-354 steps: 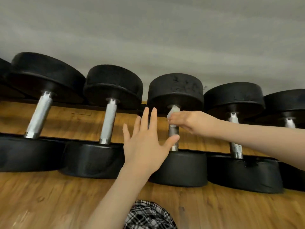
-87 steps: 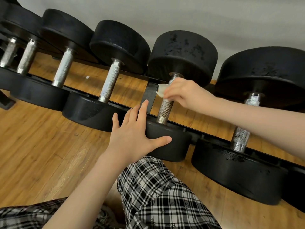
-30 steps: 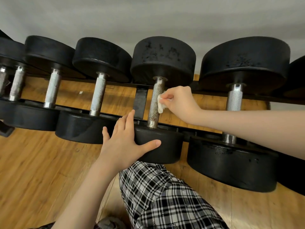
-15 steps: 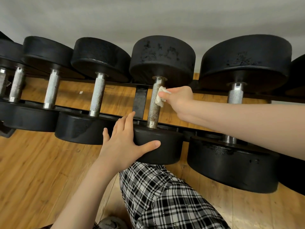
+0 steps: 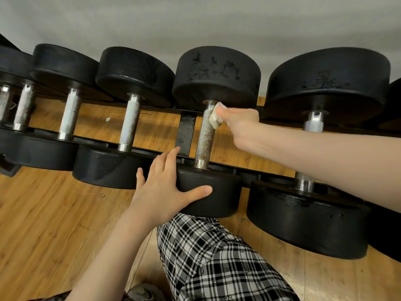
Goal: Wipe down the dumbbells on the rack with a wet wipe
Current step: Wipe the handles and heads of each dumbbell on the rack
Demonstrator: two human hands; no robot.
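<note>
wooden floor (image 5: 43, 213), right hand (image 5: 240, 124) pinching wipe (image 5: 214, 118) against dumbbell handle (image 5: 205, 140), left hand (image 5: 162, 190) flat.

Dumbbells sit side by side across the rack (image 5: 186, 131), handles running front to back. Right hand (image 5: 240, 124) w/ wipe (image 5: 214, 117) at far end of the middle dumbbell handle (image 5: 205, 137); left hand (image 5: 162, 190) on its near head. Knee (image 5: 217, 257) below, in front. Possibly more dumbbells past left edge.
</note>
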